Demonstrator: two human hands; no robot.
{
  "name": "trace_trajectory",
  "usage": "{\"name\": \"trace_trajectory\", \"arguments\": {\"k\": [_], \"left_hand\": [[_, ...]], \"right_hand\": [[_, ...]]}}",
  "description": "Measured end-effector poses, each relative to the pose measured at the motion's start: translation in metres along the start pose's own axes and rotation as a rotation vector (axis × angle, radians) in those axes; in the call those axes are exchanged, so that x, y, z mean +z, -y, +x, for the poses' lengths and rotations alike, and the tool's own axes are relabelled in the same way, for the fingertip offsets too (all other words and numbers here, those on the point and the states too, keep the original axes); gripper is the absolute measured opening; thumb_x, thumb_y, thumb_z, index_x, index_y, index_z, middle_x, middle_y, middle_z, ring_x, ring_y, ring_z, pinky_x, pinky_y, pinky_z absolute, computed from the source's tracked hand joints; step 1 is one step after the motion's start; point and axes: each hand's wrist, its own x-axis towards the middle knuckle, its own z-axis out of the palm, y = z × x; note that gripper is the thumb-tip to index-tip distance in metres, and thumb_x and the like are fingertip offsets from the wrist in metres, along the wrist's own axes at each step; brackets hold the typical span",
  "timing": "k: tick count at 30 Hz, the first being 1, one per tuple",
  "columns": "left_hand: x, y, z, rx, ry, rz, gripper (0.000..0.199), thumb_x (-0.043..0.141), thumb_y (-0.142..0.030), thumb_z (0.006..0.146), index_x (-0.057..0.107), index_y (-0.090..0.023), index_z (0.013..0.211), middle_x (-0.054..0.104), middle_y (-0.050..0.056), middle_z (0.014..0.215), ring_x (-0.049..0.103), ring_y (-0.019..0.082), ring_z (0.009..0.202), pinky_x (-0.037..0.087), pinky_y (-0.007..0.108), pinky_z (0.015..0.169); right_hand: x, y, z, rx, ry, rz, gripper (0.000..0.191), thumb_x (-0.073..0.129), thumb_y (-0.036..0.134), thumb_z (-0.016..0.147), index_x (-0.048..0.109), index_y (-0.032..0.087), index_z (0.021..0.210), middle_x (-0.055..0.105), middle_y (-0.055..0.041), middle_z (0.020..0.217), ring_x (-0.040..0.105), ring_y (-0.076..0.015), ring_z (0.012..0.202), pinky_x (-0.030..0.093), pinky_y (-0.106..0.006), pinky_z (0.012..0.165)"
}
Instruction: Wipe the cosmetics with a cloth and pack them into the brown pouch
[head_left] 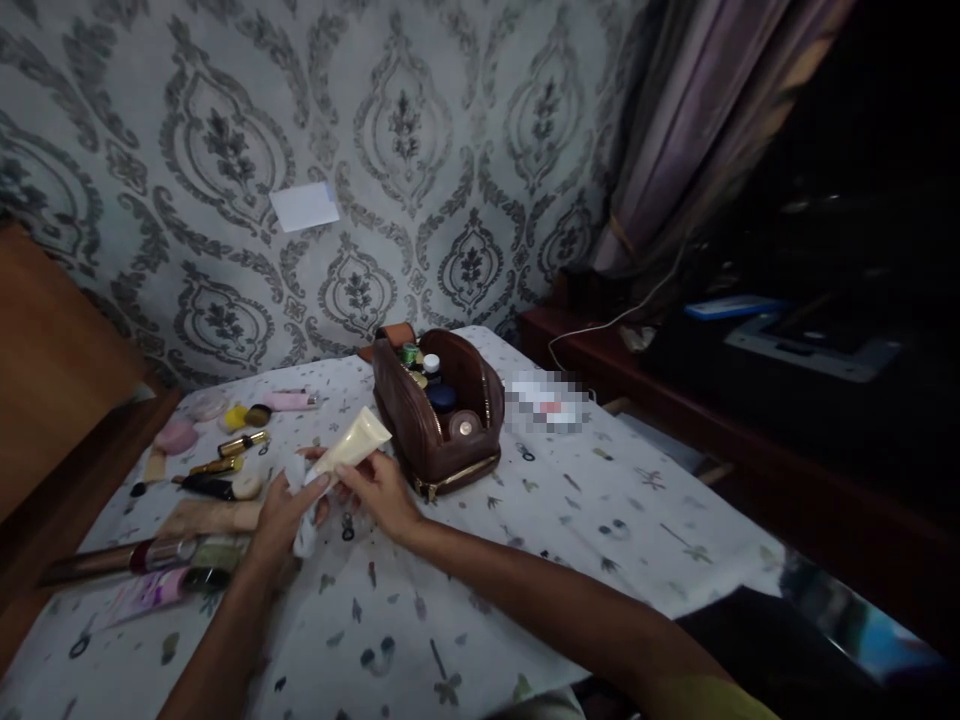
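Observation:
A pale yellow squeeze tube (351,447) is tilted up between my two hands, its flat end pointing to the upper right. My right hand (384,497) is closed on the tube with the thumb along its side. Crumpled white cloth or tissue (304,530) is bunched in my left hand (281,512), which is closed around it at the tube's lower end. That end is hidden by the fingers and the cloth. Just beyond my right hand stands a brown toiletry bag (442,465), unzipped, with several small bottles and jars inside, among them a white-capped bottle (431,366).
On the left of the patterned tablecloth (450,620) lie several cosmetics: a pink-and-white tube (150,597), a long brown tube (97,565), a gold lipstick (244,444) and a pink sponge (176,435). A dark desk (570,340) with a cable adjoins at right.

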Motion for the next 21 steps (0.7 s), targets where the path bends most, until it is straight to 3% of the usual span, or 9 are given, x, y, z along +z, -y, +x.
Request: {"name": "trace_trajectory", "arguments": {"k": [4, 6, 8, 11, 16, 21], "left_hand": [[-0.003, -0.014, 0.002, 0.055, -0.105, 0.026, 0.063, 0.087, -0.046, 0.049, 0.059, -0.017, 0.097, 0.059, -0.007, 0.054, 0.043, 0.007, 0.036, 0.031, 0.017, 0.034], [-0.009, -0.019, 0.004, 0.09, -0.142, 0.067, 0.061, 0.085, -0.049, 0.051, 0.061, -0.016, 0.096, 0.06, -0.005, 0.054, 0.048, 0.009, 0.041, 0.035, 0.018, 0.037], [-0.015, -0.022, 0.005, 0.123, -0.128, 0.121, 0.057, 0.082, -0.052, 0.056, 0.063, -0.015, 0.095, 0.061, -0.004, 0.056, 0.051, 0.011, 0.045, 0.038, 0.019, 0.04], [-0.018, -0.028, 0.001, 0.153, -0.09, 0.241, 0.055, 0.08, -0.054, 0.06, 0.065, -0.015, 0.097, 0.062, -0.003, 0.059, 0.052, 0.012, 0.047, 0.041, 0.021, 0.043], [-0.002, -0.048, -0.009, 0.258, -0.087, 0.466, 0.053, 0.079, -0.052, 0.054, 0.065, -0.018, 0.092, 0.062, -0.003, 0.061, 0.054, 0.014, 0.047, 0.044, 0.025, 0.045], [0.015, -0.064, -0.009, 0.358, -0.074, 0.566, 0.045, 0.072, -0.055, 0.059, 0.065, -0.019, 0.086, 0.062, -0.002, 0.063, 0.055, 0.016, 0.048, 0.046, 0.027, 0.047]], "right_hand": [[-0.002, 0.02, -0.004, -0.003, 0.054, -0.353, 0.031, 0.068, 0.042, 0.083, 0.062, 0.016, 0.069, 0.057, 0.0036, 0.06, 0.053, -0.0102, 0.058, 0.04, -0.02, 0.054], [-0.002, 0.034, -0.009, -0.092, 0.108, -0.584, 0.029, 0.07, 0.035, 0.083, 0.06, 0.016, 0.065, 0.057, 0.0035, 0.061, 0.054, -0.0101, 0.06, 0.04, -0.02, 0.058], [-0.003, 0.05, -0.015, -0.282, 0.187, -0.785, 0.013, 0.067, 0.031, 0.088, 0.066, 0.017, 0.086, 0.066, -0.001, 0.085, 0.059, -0.0129, 0.072, 0.045, -0.023, 0.065], [-0.007, 0.078, -0.019, -0.485, 0.317, -1.062, 0.035, 0.06, 0.026, 0.092, 0.053, 0.019, 0.126, 0.058, -0.0102, 0.122, 0.062, -0.0201, 0.091, 0.051, -0.03, 0.067], [-0.018, 0.113, -0.012, -0.518, 0.454, -1.239, 0.051, 0.054, 0.016, 0.093, 0.034, 0.018, 0.14, 0.056, -0.0095, 0.116, 0.065, -0.0236, 0.093, 0.054, -0.032, 0.064], [-0.026, 0.127, -0.007, -0.499, 0.438, -1.237, 0.047, 0.05, 0.027, 0.099, 0.033, 0.019, 0.141, 0.059, -0.01, 0.116, 0.067, -0.0251, 0.09, 0.055, -0.035, 0.065]]}}
